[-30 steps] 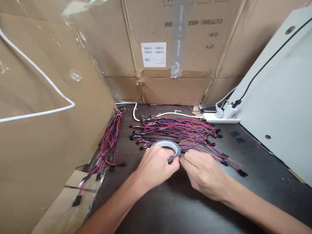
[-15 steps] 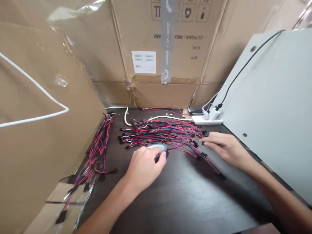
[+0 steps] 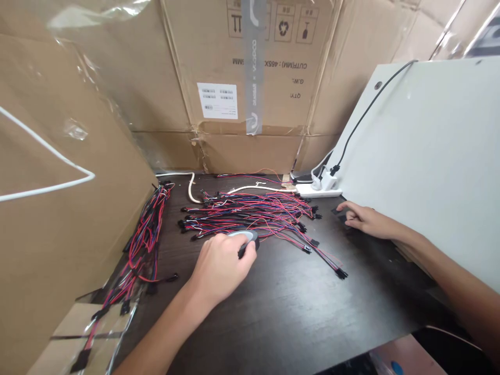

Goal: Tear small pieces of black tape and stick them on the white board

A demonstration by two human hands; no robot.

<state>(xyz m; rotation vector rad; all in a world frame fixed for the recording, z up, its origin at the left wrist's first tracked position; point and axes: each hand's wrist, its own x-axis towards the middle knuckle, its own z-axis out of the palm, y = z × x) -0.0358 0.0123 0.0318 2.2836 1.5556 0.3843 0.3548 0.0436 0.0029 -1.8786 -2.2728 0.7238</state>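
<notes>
My left hand (image 3: 221, 268) is closed around a roll of black tape (image 3: 250, 242) with a pale inner ring, in front of the wire bundles. On the dark table lie several rows of red, black and blue wires (image 3: 242, 205) with black connectors at their ends. One bundle's connector end (image 3: 339, 272) sticks out toward the front right. Beside the white panel, my right hand (image 3: 363, 219) is partly open, its index finger stretched and the other fingers bent. Under its fingertips is a small dark flat thing (image 3: 339, 212) that I cannot make out.
Another wire bundle (image 3: 146, 234) lies along the left cardboard wall (image 3: 58, 208). A white power strip (image 3: 318, 190) with plugs stands at the back right, against the white panel (image 3: 425, 156). A large cardboard box (image 3: 219, 151) closes off the back.
My right hand has moved away from the connector ends, to the right toward the panel, and its fingers have spread. My left hand keeps the tape roll. The view has shifted slightly right.
</notes>
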